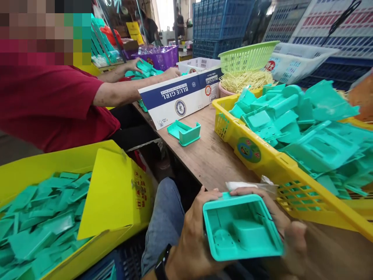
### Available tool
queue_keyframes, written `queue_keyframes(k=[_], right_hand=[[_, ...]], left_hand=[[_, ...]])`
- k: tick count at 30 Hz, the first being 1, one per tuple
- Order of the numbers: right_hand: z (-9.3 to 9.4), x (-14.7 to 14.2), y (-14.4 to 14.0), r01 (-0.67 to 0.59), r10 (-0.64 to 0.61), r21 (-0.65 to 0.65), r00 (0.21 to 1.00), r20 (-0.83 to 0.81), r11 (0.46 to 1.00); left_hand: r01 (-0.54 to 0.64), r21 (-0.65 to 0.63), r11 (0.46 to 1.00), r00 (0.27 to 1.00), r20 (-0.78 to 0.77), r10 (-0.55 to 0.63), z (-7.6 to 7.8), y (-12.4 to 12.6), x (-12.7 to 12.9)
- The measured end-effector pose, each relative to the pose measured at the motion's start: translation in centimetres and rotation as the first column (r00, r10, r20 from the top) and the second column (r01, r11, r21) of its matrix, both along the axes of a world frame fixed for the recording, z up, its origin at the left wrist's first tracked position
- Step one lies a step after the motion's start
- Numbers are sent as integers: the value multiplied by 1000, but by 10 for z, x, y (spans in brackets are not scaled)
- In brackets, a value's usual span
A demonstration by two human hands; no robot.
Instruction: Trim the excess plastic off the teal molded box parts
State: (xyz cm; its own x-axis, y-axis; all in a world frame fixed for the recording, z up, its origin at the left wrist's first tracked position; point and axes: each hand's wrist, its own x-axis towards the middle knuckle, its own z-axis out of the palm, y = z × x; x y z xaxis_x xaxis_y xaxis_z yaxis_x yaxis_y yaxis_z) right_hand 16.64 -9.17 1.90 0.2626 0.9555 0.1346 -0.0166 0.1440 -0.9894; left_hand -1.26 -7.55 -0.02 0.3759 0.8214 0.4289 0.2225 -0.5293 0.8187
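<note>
Between my two hands, low in the head view, is a teal plastic housing (250, 233) with its rectangular open side toward me. Wrapped round its left side, my left hand (195, 233) grips it; a dark watch band sits on that wrist. My right hand (279, 221) holds the opposite side, its thumb blurred and its other fingers partly hidden behind the housing. A small clear plastic bag (253, 186) lies just beyond, at the table edge. Farther off, a single teal plastic part (185, 133) rests on the wooden table.
A yellow basket (262, 163) heaped with teal parts (323, 144) stands at right. At lower left is a yellow box (113, 194) of teal pieces. A beer carton (180, 97) edges the table. A co-worker in a red shirt (58, 105) reaches behind it.
</note>
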Motion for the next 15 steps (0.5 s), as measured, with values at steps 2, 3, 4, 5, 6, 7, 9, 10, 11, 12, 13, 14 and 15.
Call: queue_keyframes(k=[2,3,4,5,6,7,9,10,11,12,13,14,15], right_hand=[[4,-3,3,-27,25,-19,998,-65,999],[5,-4,4,-36,33,-23,995,-96,999],[6,-4,6,-37,34,-20,992,-122,999],[6,-5,8,-39,37,-15,990,-138,999],[7,-4,9,-43,41,-10,989,-145,999],[6,-4,9,-49,48,-7,988,-147,999],[4,-1,9,-69,67,-8,986,-151,998],[3,0,8,-75,73,-6,986,-151,997],[0,2,8,-80,77,-10,985,-158,997],[-2,2,7,-64,59,-23,983,-175,998],[-5,2,7,-37,28,-43,978,-206,998],[-7,0,7,-8,-9,-69,968,-252,998],[-8,-3,8,8,-41,-104,948,-316,995]], left_hand=[[-43,55,998,999,0,43,1,-3,3],[-65,66,996,998,-2,65,2,-5,4],[-84,66,994,996,-6,84,3,-6,5],[-98,65,993,995,-8,99,3,-7,6],[-110,64,992,994,-6,111,3,-8,6],[-124,67,990,992,-1,124,4,-9,7],[-150,91,985,989,15,149,5,-11,7],[-158,109,981,987,15,157,5,-12,7],[-170,122,978,985,7,170,5,-13,8],[-184,114,976,983,3,185,4,-14,9],[-203,76,976,979,18,202,2,-16,10],[-230,14,973,972,55,228,-2,-17,13],[-247,-60,967,962,108,252,-6,-18,16]])
